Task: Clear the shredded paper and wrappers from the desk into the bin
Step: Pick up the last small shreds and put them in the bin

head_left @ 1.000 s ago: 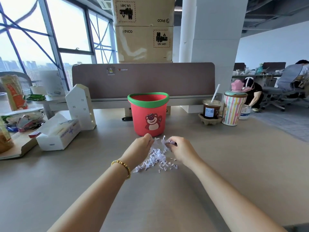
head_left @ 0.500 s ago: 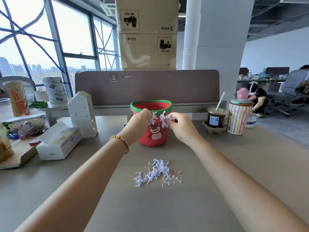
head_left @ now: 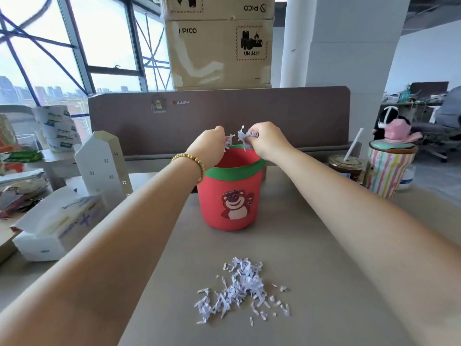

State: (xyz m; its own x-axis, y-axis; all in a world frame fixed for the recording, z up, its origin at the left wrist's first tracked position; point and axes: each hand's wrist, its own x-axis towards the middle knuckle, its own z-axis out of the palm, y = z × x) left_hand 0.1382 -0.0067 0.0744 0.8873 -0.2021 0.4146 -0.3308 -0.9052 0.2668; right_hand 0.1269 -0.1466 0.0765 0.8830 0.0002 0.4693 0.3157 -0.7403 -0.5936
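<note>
Desk inventory, by count:

- Hands: two, the left hand (head_left: 210, 146) and the right hand (head_left: 265, 142), each pinching a small tuft of shredded paper (head_left: 245, 138).
- Bin (head_left: 230, 196): one, red with a green rim and a bear picture.
- Loose shred pile (head_left: 240, 290) on the desk (head_left: 324, 245): one, too many strips to count.
- Bead bracelet (head_left: 192, 161): one.
- Cardboard boxes (head_left: 219, 51): two, stacked.
- White house-shaped model (head_left: 103, 163): one.
- Tissue box (head_left: 59, 223): one.
- Iced drink cup with straw (head_left: 345, 167): one.
- Striped container (head_left: 389, 168): one.
</note>
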